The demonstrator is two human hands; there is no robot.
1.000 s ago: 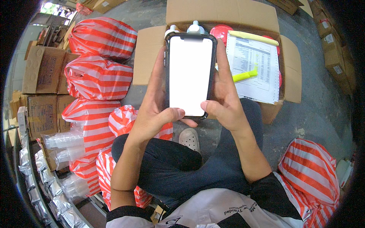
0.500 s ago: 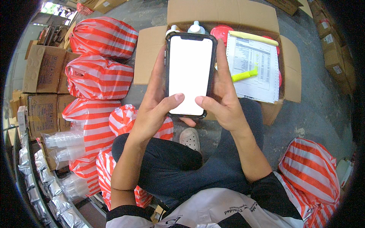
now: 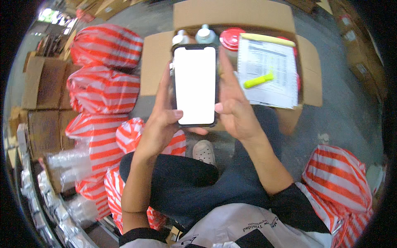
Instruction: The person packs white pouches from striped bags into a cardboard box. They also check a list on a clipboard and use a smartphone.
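Observation:
A smartphone in a black case is held upright between both hands, its screen glowing plain white. My left hand grips its left side, with the thumb at the lower left edge of the screen. On the other side my right hand holds the case, thumb at the right edge. Just beyond the phone stands an open cardboard box. Printed sheets lie over its right part, with a yellow highlighter across them. Inside are white-capped bottles and a red-lidded container.
Red-and-white striped bags are stacked along the left, with clear plastic cups beside them. Another striped bag sits at the lower right. Brown cartons stand at far left, and more cartons line the far right.
Both thumbs have drawn outward from the lower screen to its edges. The phone and hands sit slightly further left and lower in view; the surroundings also shift left as the view moves.

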